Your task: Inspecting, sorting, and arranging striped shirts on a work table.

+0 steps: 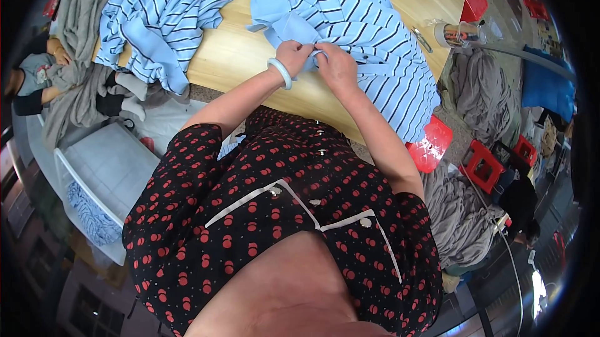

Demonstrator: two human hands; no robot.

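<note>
A light blue shirt [381, 43] with dark and white stripes lies bunched on the table, dark buttons showing on it. My left hand [294, 57], with a pale bangle at the wrist, pinches an edge of its plain blue trim. Right beside it, my right hand [337, 67] is closed on a small fold of the same shirt. The fingertips of both hands nearly meet at the fold. Exactly what lies between them is too small to make out.
Another heap of striped blue garments [162, 18] covers the left of the wooden table [225, 49]. Thread snips [422, 40] and a clear cup of small tools [459, 34] are at the right. Around stand red stools [431, 143], grey fabric [481, 93], a white bin [112, 155] and a seated person [37, 77].
</note>
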